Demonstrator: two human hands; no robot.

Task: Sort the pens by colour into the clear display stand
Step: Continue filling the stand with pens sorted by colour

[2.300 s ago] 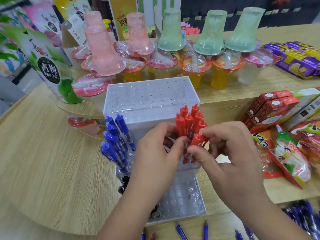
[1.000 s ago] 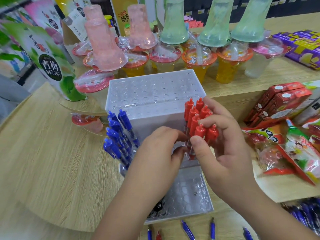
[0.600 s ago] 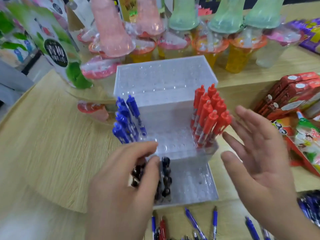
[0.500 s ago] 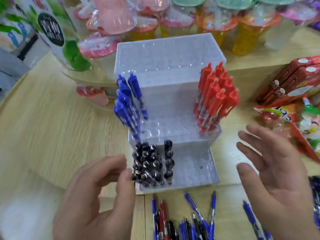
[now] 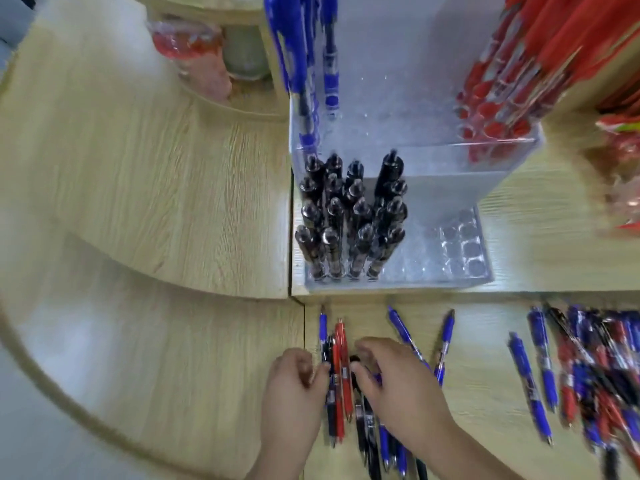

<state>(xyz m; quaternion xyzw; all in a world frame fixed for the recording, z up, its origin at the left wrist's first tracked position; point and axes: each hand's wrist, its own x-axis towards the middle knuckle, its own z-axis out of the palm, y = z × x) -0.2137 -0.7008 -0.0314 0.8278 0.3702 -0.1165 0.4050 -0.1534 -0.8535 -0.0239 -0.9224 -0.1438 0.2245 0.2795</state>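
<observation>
Both hands, left hand [image 5: 294, 382] and right hand [image 5: 398, 379], half-curled over the loose pens [image 5: 341, 375], grabbing a batch; next up, pick one colour.

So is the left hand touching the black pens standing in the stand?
Apart. The head view shows the left hand down among loose pens, bare wood separating it from the black pens.

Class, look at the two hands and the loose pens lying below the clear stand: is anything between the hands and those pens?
Nothing visible does. The left hand and right hand are already down on the loose pens, fingers flanking a red one. The clear display stand sits just beyond, with bare shelf between.
</observation>
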